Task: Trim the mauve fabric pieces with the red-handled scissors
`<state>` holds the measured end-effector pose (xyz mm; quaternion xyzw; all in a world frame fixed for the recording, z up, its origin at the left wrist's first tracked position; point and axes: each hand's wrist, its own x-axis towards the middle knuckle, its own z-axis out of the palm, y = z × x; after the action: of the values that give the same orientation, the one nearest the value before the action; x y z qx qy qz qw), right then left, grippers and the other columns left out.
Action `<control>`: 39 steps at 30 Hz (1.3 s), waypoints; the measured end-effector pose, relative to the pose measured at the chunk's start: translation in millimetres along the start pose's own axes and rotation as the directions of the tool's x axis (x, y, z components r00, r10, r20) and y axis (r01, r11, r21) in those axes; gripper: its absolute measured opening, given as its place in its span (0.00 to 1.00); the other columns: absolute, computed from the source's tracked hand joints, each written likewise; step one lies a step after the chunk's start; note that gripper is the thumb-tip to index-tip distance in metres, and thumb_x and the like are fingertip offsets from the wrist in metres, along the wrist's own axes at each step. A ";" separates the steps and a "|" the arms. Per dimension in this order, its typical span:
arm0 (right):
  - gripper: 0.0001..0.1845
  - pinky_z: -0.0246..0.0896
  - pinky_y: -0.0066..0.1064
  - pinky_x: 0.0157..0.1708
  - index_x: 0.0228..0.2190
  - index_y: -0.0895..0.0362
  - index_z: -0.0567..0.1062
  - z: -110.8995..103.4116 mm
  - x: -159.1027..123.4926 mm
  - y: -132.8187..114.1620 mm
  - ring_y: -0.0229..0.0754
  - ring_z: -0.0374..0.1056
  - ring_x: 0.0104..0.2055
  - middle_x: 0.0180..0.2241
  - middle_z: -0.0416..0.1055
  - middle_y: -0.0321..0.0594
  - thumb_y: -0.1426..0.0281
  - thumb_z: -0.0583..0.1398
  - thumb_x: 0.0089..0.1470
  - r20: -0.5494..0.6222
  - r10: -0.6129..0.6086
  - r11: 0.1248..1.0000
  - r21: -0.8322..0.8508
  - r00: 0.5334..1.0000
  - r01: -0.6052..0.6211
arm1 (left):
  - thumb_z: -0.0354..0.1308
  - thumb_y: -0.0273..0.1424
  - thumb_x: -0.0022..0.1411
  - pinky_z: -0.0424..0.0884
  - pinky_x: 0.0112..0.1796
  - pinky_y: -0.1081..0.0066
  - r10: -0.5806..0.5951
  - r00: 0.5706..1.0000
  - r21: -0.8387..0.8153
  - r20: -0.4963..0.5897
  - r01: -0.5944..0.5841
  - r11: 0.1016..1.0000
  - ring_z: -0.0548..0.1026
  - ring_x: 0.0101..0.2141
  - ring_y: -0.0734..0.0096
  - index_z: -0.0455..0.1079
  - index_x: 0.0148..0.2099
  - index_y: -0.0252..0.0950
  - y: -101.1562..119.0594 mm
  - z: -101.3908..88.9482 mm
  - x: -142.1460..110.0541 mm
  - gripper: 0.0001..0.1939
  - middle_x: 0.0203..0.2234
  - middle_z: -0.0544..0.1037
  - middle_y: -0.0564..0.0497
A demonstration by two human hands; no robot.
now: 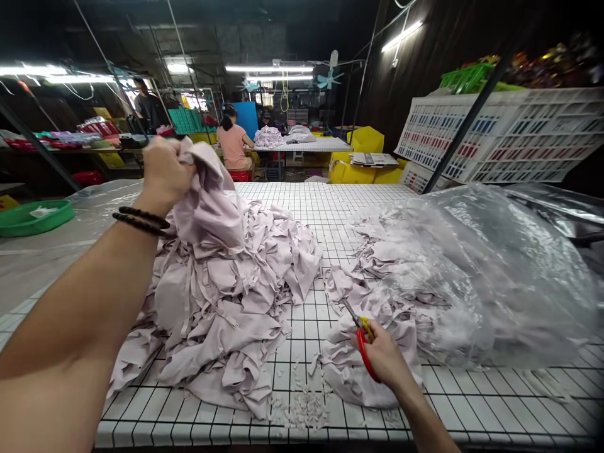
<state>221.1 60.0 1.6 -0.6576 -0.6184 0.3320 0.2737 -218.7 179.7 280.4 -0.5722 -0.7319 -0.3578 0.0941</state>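
Note:
Raised above the left heap, my left hand (165,168) is closed on a pale pinkish-mauve cloth piece (210,211) that hangs down onto the pile. Beneath it spreads a big crumpled pile of the same fabric (236,283). My right hand (384,355) grips scissors (364,352) with red and yellow handles, their blades pointing up and left. Under the scissors lies a smaller mauve cloth heap (358,377). Small fabric snippets (302,406) are scattered between the two heaps near the front edge.
A grid-patterned table (304,340) carries everything. Clear plastic sheeting (509,270) covers more cloth on the right. A green basin (35,217) sits at left, a white crate (500,135) at far right. A person in a pink top (233,148) sits at a table behind.

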 end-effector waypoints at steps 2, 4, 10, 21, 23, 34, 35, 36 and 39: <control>0.10 0.59 0.28 0.31 0.35 0.55 0.70 8.1 18.4 -9.4 0.41 0.68 0.32 0.31 0.73 0.37 0.64 0.55 0.52 -0.008 -0.018 0.995 -0.102 1.000 0.017 | 0.59 0.30 0.59 0.48 0.58 0.54 -0.047 0.985 0.131 0.164 0.026 0.991 0.57 0.57 0.52 0.62 0.45 0.09 -8.0 15.6 -3.9 0.24 0.55 0.65 0.32; 0.12 0.58 0.30 0.35 0.38 0.55 0.70 19.8 36.7 -20.3 0.44 0.69 0.38 0.36 0.74 0.40 0.65 0.55 0.52 -0.019 -0.039 0.988 -0.152 0.999 0.036 | 0.62 0.27 0.56 0.46 0.57 0.45 -0.071 0.968 0.166 0.241 0.030 0.986 0.53 0.59 0.42 0.60 0.49 0.07 -7.0 30.5 -23.7 0.27 0.57 0.61 0.26; 0.07 0.56 0.35 0.39 0.34 0.59 0.71 49.4 69.9 -43.9 0.50 0.68 0.41 0.34 0.74 0.49 0.71 0.57 0.49 -0.024 -0.055 0.978 -0.204 0.998 0.049 | 0.54 0.31 0.63 0.49 0.59 0.50 0.212 0.963 -0.208 0.167 -0.176 0.962 0.55 0.61 0.50 0.64 0.58 0.35 39.1 57.8 -153.3 0.21 0.62 0.59 0.42; 0.07 0.55 0.24 0.26 0.33 0.55 0.67 17.3 -59.6 -79.5 0.35 0.60 0.28 0.28 0.66 0.33 0.68 0.59 0.51 0.317 -0.284 0.888 0.444 0.905 0.123 | 0.53 0.42 0.63 0.72 0.31 0.71 0.262 0.196 -0.150 0.945 0.972 -0.183 0.77 0.28 0.69 0.71 0.41 0.27 72.5 181.5 -323.9 0.20 0.31 0.79 0.43; 0.06 0.52 0.24 0.26 0.31 0.56 0.66 20.7 -81.5 -78.1 0.33 0.55 0.26 0.26 0.63 0.31 0.71 0.60 0.48 0.409 -0.271 0.897 0.436 0.871 0.074 | 0.55 0.37 0.63 0.73 0.32 0.70 0.309 0.166 -0.079 0.937 0.958 -0.276 0.77 0.30 0.68 0.71 0.44 0.27 78.8 185.2 -331.4 0.16 0.33 0.79 0.43; 0.11 0.39 0.24 0.21 0.26 0.55 0.62 39.1 -102.3 -52.9 0.31 0.45 0.22 0.23 0.55 0.28 0.77 0.59 0.39 0.511 -0.285 0.922 0.376 0.811 0.087 | 0.61 0.36 0.58 0.60 0.18 0.82 0.282 0.142 -0.147 0.949 0.989 -0.003 0.66 0.18 0.86 0.69 0.41 0.33 81.5 180.2 -334.7 0.13 0.37 0.77 0.48; 0.11 0.39 0.24 0.21 0.26 0.54 0.62 41.1 -102.8 -52.7 0.31 0.45 0.22 0.23 0.56 0.28 0.78 0.59 0.39 0.515 -0.288 0.924 0.372 0.807 0.092 | 0.61 0.38 0.57 0.55 0.16 0.83 0.274 0.164 -0.194 0.948 0.977 0.089 0.61 0.15 0.88 0.68 0.42 0.34 82.5 181.2 -333.8 0.15 0.35 0.77 0.49; 0.12 0.39 0.24 0.20 0.26 0.54 0.63 43.3 -103.4 -52.7 0.31 0.45 0.22 0.23 0.56 0.27 0.78 0.59 0.38 0.512 -0.290 0.924 0.370 0.809 0.097 | 0.62 0.40 0.56 0.50 0.15 0.82 0.265 0.190 -0.243 0.945 0.953 0.184 0.56 0.14 0.89 0.68 0.42 0.34 83.2 182.3 -332.8 0.17 0.34 0.77 0.50; 0.12 0.40 0.24 0.20 0.27 0.55 0.64 47.9 -105.2 -52.2 0.30 0.45 0.21 0.23 0.58 0.28 0.77 0.61 0.39 0.499 -0.286 0.926 0.363 0.818 0.102 | 0.60 0.43 0.55 0.44 0.15 0.80 0.246 0.272 -0.354 0.930 0.843 0.404 0.51 0.13 0.86 0.69 0.41 0.33 82.1 185.6 -327.3 0.19 0.26 0.77 0.53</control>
<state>149.5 -42.7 22.0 -0.4157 -0.6724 0.5703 0.2231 13.2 52.2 0.7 -0.4302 -0.4722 -0.2895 -0.7129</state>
